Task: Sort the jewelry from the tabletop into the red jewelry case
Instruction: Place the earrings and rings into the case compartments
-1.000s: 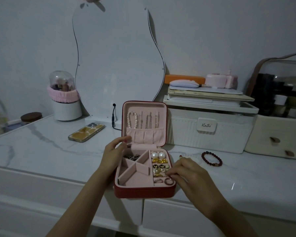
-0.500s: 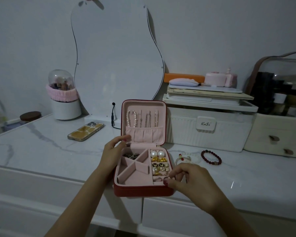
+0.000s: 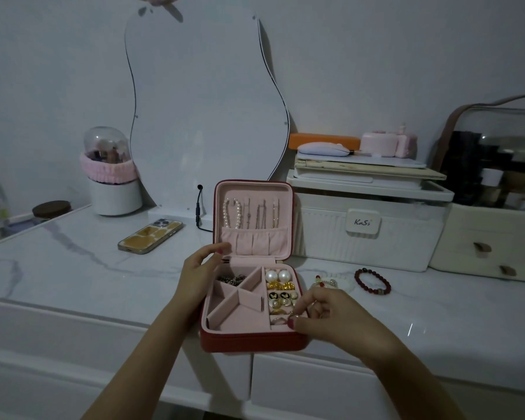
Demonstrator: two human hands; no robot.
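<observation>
Left hand reaches forward, fingers loosely curled, thumb up. Right hand low, fingertips pinched together, possibly on something small.

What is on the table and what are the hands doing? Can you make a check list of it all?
Surface: white marble-look tabletop.
Job's things: open red jewelry case with pink lining, earrings in its right slots; dark red bead bracelet and white bead bracelet on the tabletop to its right.
Clutter: phone in yellow case; white ribbed storage box.
Grippers: left hand rests on the case's left edge; right hand pinches a small ring.
Cables: black cable behind the case.
Surroundings: wavy mirror, white wall.
</observation>
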